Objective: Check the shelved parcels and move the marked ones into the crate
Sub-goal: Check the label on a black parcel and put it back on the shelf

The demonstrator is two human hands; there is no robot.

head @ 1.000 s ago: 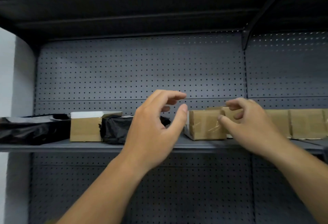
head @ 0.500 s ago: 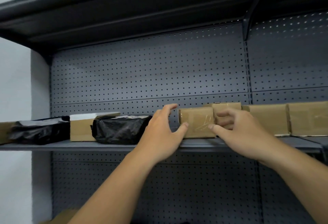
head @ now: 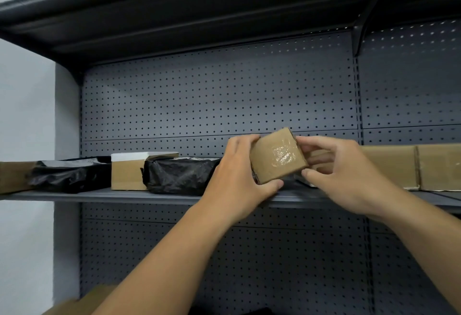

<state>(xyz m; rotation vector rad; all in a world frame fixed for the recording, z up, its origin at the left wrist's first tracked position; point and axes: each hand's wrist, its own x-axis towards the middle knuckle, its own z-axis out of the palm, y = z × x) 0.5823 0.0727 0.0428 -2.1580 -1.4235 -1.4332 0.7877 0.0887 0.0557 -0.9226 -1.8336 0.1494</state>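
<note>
We have a single view, worn on the head. It faces forward, about level with the shelf (head: 124, 196), at close range. The left forearm (head: 162, 264) enters from 6 o'clock, the right forearm (head: 424, 239) from 4 o'clock.

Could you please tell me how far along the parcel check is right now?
Done: nothing confirmable; the crate is out of view. In hand: the left hand and right hand hold a small taped box, tilted above the shelf, seemingly being checked. Left: the black-wrapped parcel, the white-topped box and the brown boxes at right sit on the shelf.
</note>
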